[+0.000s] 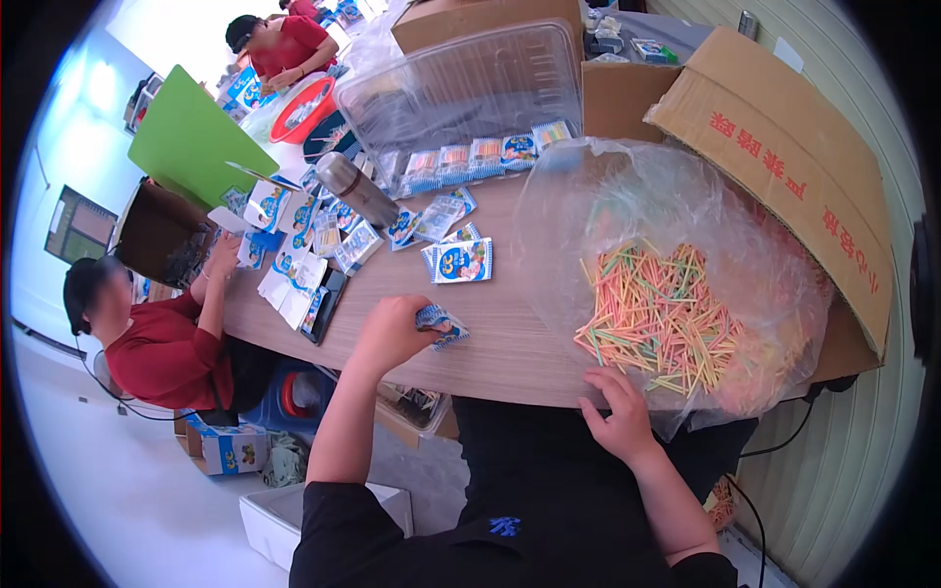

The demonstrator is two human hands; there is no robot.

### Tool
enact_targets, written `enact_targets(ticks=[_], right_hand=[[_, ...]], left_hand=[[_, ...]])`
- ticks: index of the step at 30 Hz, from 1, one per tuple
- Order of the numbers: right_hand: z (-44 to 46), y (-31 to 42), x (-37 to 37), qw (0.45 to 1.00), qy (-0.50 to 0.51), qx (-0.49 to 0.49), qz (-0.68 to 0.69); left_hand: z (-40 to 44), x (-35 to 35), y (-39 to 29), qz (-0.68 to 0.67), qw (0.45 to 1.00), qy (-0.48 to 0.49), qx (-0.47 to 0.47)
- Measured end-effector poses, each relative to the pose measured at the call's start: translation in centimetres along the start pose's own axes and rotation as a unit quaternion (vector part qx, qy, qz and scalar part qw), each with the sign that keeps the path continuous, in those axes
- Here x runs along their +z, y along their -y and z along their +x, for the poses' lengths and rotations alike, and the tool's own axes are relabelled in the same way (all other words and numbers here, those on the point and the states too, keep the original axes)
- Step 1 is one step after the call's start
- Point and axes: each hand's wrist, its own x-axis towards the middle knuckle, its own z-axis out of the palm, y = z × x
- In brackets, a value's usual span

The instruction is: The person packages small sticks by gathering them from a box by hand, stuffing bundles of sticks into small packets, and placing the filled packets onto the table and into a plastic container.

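Between the fingers of my left hand (390,333) is a small blue-and-white packet (443,327), held just above or on the table near its front edge. My right hand (619,416) lies at the table edge, fingers apart, with nothing visible in it. Beside its fingertips, a clear plastic bag (559,211) spreads open, full of thin pastel sticks (652,318) in pink, yellow and green. Two more packets (464,263) overlap on the table beyond my left hand.
A clear plastic tray (461,88) with packets lined up stands at the back. A steel flask (355,188), scattered packets and a dark phone-like object (327,307) are to the left. A cardboard box (774,167) flanks the bag. Co-workers in red sit left and far back.
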Motion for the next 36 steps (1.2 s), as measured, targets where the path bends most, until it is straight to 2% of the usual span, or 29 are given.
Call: enact_targets(ticks=[5,9,10,11,14,16,20,24,33,36], right_hand=[[0.0,0.0,0.1,1.0,-0.005,-0.006,-0.005],[-0.2,-0.6,0.9,0.998,-0.037,-0.033,-0.04],[-0.4,-0.9,1.4,0.998,-0.041,-0.04,-0.04],[-0.8,-1.4,2.0,0.993,-0.057,-0.072,-0.076],[-1.3,-2.4,2.9,0.974,-0.096,-0.134,-0.155],[-1.2,-2.6,2.9,0.962,-0.081,-0.175,-0.192],[-1.0,-2.4,3.0,0.948,-0.078,-0.208,-0.229],[-1.2,-2.7,3.0,0.94,-0.066,-0.213,-0.257],[-1.0,-3.1,2.8,0.931,-0.056,-0.242,-0.266],[-1.1,-3.4,2.9,0.931,-0.051,-0.249,-0.263]], left_hand=[[1.5,-1.2,-0.5,-0.014,1.0,0.013,0.02],[6.2,-4.3,-2.7,0.07,0.992,-0.085,0.061],[8.3,-4.3,-2.6,0.081,0.982,-0.141,0.096],[10.6,-4.1,-2.6,0.09,0.967,-0.197,0.132],[17.8,-2.9,-3.0,0.081,0.947,-0.249,0.189],[22.4,-1.5,-3.4,0.148,0.894,-0.315,0.282],[27.9,1.4,-5.0,0.229,0.842,-0.344,0.346],[31.6,4.1,-4.3,0.271,0.821,-0.351,0.36],[32.2,5.0,-2.9,0.235,0.824,-0.367,0.361],[32.2,5.0,-2.6,0.201,0.849,-0.343,0.349]])
